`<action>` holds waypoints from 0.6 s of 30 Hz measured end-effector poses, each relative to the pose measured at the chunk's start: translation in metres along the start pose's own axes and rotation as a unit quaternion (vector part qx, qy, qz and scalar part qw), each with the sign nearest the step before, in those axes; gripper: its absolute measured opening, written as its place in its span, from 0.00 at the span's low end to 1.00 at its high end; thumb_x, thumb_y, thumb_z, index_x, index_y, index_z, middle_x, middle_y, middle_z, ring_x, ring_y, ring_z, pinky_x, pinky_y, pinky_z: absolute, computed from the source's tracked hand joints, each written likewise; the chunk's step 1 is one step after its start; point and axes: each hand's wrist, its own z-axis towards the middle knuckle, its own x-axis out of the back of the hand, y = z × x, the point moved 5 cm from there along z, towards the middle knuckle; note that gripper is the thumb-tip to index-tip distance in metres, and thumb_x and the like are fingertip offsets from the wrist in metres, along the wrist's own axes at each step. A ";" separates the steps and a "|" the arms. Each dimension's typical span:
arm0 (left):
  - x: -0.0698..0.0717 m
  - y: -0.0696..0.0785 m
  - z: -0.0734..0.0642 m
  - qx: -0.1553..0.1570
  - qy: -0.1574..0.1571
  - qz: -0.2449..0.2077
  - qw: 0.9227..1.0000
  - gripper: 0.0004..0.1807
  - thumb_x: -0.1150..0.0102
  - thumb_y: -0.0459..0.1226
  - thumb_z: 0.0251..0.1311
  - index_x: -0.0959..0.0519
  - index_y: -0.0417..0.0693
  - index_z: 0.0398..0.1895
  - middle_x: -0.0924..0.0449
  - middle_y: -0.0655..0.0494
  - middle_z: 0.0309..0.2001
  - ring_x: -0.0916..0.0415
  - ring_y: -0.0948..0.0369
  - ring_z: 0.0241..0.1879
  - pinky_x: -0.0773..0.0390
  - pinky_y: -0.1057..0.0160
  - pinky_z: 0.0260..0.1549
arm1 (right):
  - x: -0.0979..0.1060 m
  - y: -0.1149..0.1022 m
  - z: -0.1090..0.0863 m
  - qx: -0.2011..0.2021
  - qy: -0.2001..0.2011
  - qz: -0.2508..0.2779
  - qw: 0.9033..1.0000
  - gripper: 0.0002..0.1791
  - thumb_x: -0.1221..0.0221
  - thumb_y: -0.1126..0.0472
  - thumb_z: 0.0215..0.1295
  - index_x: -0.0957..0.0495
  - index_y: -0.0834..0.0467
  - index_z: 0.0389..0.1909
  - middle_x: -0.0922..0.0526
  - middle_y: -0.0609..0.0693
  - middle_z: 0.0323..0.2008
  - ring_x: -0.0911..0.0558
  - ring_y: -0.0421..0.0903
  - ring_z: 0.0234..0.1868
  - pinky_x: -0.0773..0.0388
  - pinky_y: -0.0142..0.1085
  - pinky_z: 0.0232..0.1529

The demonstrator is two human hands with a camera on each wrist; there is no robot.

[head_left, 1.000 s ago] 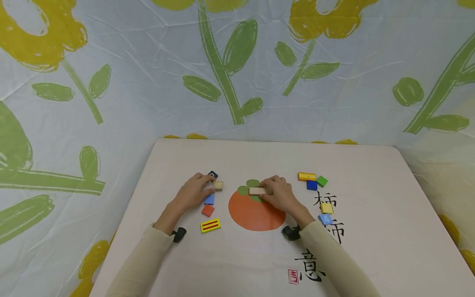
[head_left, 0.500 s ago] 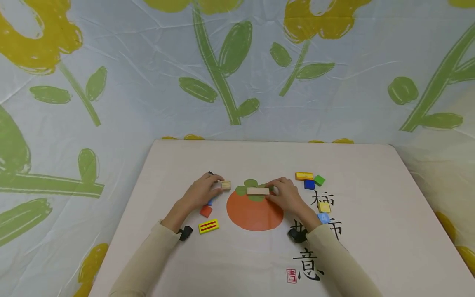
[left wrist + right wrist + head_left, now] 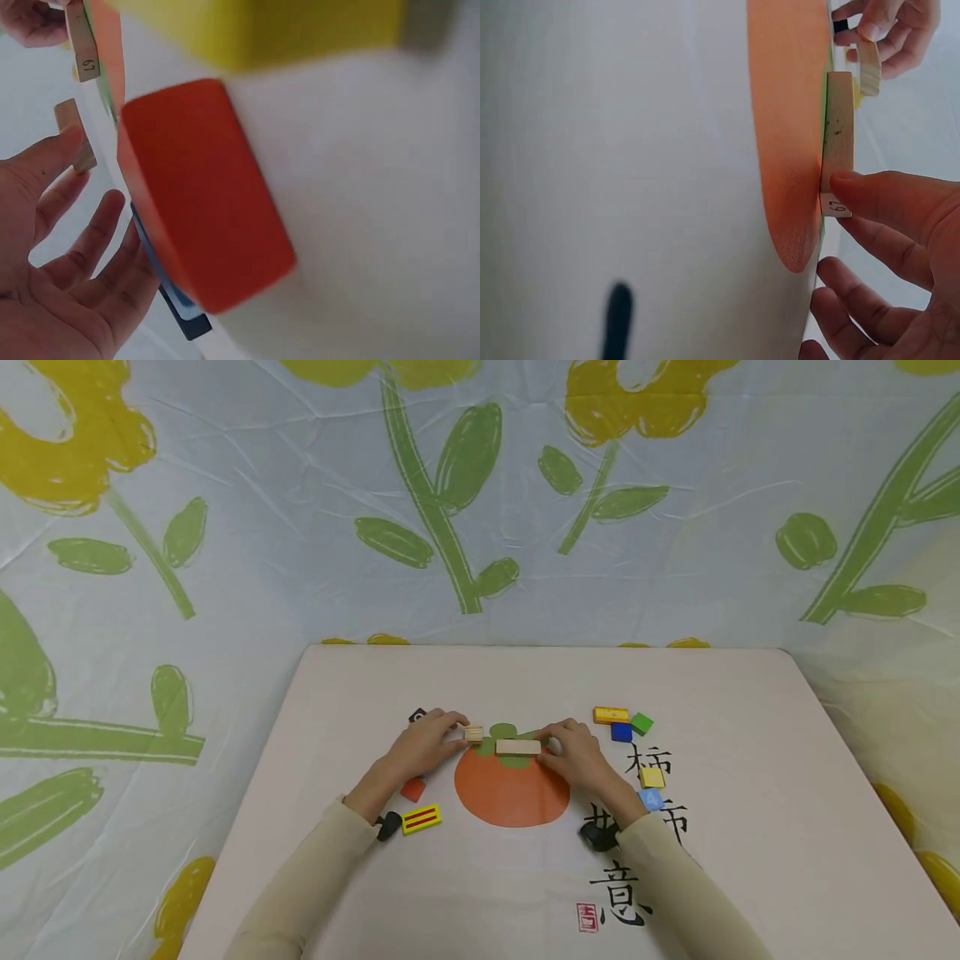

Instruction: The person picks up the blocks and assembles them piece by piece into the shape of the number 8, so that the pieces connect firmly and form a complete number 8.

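Note:
In the head view my left hand [image 3: 426, 747] pinches a short natural-wood block [image 3: 473, 734] between thumb and fingertips. That block [image 3: 69, 118] is tilted and raised above the table in the left wrist view. My right hand [image 3: 581, 753] holds the right end of a longer pale wooden block [image 3: 517, 747], which lies across the green leaves of the printed orange fruit [image 3: 512, 793]. Thumb and index finger grip this long block [image 3: 838, 135] in the right wrist view, near a small printed number. Its left end faces the short block.
Left of the fruit lie a black block [image 3: 417, 716], a red block [image 3: 412, 789] and a yellow red-striped block [image 3: 422, 819]. On the right are orange [image 3: 611, 715], dark blue [image 3: 621, 732], green [image 3: 641, 723], yellow [image 3: 652, 777] and light blue [image 3: 651, 799] blocks.
My left hand has carried the short wooden block rightward, close to the long block's left end. My right hand has shifted its grip outward to the long block's right end.

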 end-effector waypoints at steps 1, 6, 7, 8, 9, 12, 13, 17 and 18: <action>-0.001 0.000 0.001 0.000 -0.002 0.006 1.000 0.19 0.36 0.47 0.67 0.22 0.59 0.59 0.23 0.56 0.49 0.24 0.58 0.48 0.24 0.53 0.48 | 0.000 0.000 0.000 0.001 0.000 -0.001 1.000 0.15 0.32 0.60 0.64 0.18 0.57 0.50 0.24 0.60 0.52 0.29 0.58 0.53 0.33 0.55 0.51; -0.005 0.003 0.007 0.007 -0.010 0.035 0.999 0.18 0.36 0.48 0.67 0.23 0.60 0.58 0.23 0.57 0.47 0.24 0.60 0.46 0.23 0.56 0.43 | 0.000 -0.001 0.000 0.001 -0.001 -0.001 1.000 0.14 0.32 0.59 0.64 0.17 0.56 0.49 0.24 0.60 0.52 0.29 0.59 0.54 0.34 0.56 0.51; -0.005 0.004 0.008 0.009 -0.010 0.040 0.999 0.18 0.36 0.48 0.67 0.23 0.60 0.58 0.23 0.57 0.46 0.25 0.59 0.45 0.23 0.56 0.43 | 0.000 -0.001 -0.001 0.002 0.000 -0.002 1.000 0.14 0.32 0.59 0.64 0.17 0.56 0.49 0.24 0.60 0.52 0.29 0.59 0.54 0.34 0.56 0.51; -0.006 0.006 0.009 0.011 -0.012 0.044 0.999 0.19 0.36 0.48 0.67 0.23 0.60 0.58 0.24 0.56 0.46 0.25 0.59 0.44 0.23 0.56 0.42 | 0.000 -0.001 -0.001 0.002 0.000 -0.002 1.000 0.14 0.32 0.59 0.64 0.17 0.56 0.49 0.24 0.60 0.52 0.29 0.59 0.54 0.34 0.56 0.51; -0.006 0.007 0.010 0.012 -0.013 0.049 0.999 0.19 0.36 0.48 0.66 0.23 0.60 0.58 0.24 0.56 0.45 0.25 0.58 0.44 0.23 0.55 0.41 | 0.000 -0.001 -0.001 0.003 0.000 -0.002 1.000 0.14 0.32 0.59 0.64 0.17 0.56 0.49 0.24 0.59 0.52 0.29 0.59 0.54 0.34 0.56 0.51; -0.009 0.009 0.012 0.014 -0.014 0.067 0.998 0.19 0.37 0.49 0.67 0.23 0.60 0.59 0.24 0.54 0.45 0.26 0.56 0.43 0.23 0.55 0.40 | 0.000 -0.001 0.000 0.010 0.002 -0.005 1.000 0.13 0.33 0.59 0.65 0.17 0.56 0.49 0.24 0.60 0.52 0.29 0.59 0.53 0.34 0.55 0.50; -0.010 0.009 0.013 0.014 -0.014 0.073 0.997 0.19 0.37 0.49 0.67 0.23 0.60 0.59 0.24 0.54 0.45 0.26 0.55 0.43 0.23 0.55 0.40 | 0.000 -0.001 0.000 0.012 0.003 -0.006 1.000 0.13 0.33 0.59 0.65 0.17 0.56 0.49 0.24 0.60 0.51 0.29 0.59 0.53 0.34 0.55 0.50; -0.015 0.011 0.015 0.013 -0.010 0.093 0.996 0.20 0.38 0.51 0.67 0.23 0.59 0.60 0.23 0.52 0.47 0.27 0.52 0.44 0.24 0.55 0.42 | 0.000 -0.001 0.000 0.010 0.002 -0.006 1.000 0.14 0.32 0.58 0.64 0.17 0.55 0.49 0.24 0.59 0.51 0.29 0.58 0.52 0.33 0.55 0.50; -0.015 0.011 0.015 0.014 -0.008 0.095 0.995 0.20 0.39 0.51 0.68 0.24 0.59 0.60 0.23 0.51 0.47 0.27 0.51 0.45 0.24 0.54 0.42 | 0.000 -0.001 0.000 0.009 0.001 -0.007 1.000 0.14 0.32 0.58 0.64 0.17 0.55 0.49 0.24 0.59 0.51 0.29 0.58 0.53 0.34 0.55 0.50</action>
